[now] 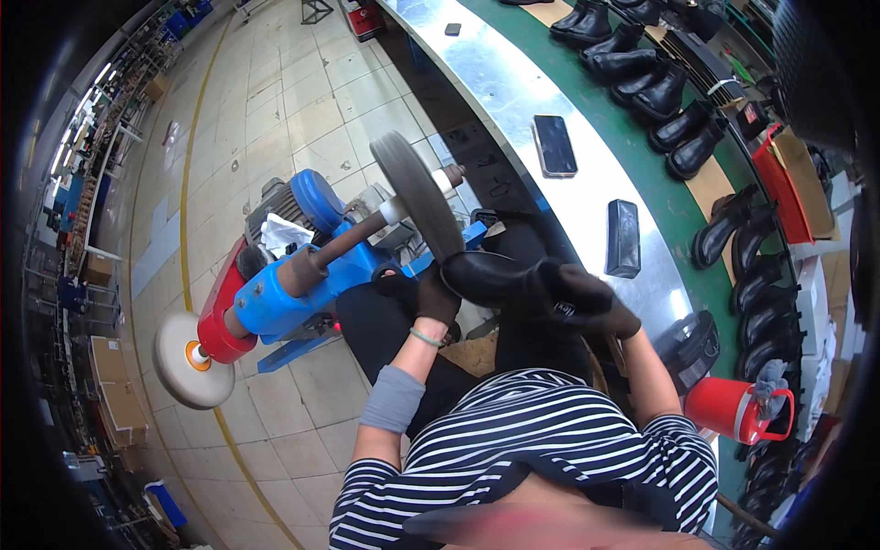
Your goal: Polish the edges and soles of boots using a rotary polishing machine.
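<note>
A black leather boot [490, 278] is held between my two dark-gloved hands, just below a dark buffing wheel [417, 192]. My left hand [438, 298] is closed around its toe end, right by the lower rim of the wheel. At the boot's other end, my right hand [591, 302] grips the shaft; it is partly blurred. The boot's toe meets or nearly meets the wheel's rim; I cannot tell which. The wheel sits on a brown shaft of a blue polishing machine [280, 289], whose other end carries a pale wheel [191, 360].
To the right runs a shiny metal bench [513, 82] with a phone [555, 147] and a black case [623, 238]. Beyond it, several black boots [660, 92] line a green conveyor [646, 160]. A red mug [738, 411] stands near my right elbow. Cartons [117, 390] are at the far left.
</note>
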Tool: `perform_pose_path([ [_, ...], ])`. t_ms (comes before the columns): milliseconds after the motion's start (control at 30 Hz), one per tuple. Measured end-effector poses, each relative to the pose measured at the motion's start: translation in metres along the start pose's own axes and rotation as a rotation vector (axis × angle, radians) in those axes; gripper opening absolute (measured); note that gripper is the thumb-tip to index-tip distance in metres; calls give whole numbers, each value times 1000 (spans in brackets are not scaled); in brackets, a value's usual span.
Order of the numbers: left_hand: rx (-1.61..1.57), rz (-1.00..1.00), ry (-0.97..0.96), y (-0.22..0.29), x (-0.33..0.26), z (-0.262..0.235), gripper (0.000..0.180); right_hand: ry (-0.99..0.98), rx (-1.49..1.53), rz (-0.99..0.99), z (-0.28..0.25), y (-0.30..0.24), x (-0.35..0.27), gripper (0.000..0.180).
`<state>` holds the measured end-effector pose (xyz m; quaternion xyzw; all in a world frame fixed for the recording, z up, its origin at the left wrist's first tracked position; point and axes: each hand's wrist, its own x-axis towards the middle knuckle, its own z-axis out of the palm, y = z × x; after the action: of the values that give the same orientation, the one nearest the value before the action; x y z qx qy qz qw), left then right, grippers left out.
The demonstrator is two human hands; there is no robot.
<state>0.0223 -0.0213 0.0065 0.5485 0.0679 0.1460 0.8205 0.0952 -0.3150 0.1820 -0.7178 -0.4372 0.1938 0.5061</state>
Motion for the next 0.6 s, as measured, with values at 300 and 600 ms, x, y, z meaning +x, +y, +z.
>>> perform_pose_path([
  [300,-1098,-654,-224,76,-60,13,60,345,953,518,44,52,19,59],
  [600,539,147,-422,34,5,-5,39,35,-120,8,82,224,87,45],
])
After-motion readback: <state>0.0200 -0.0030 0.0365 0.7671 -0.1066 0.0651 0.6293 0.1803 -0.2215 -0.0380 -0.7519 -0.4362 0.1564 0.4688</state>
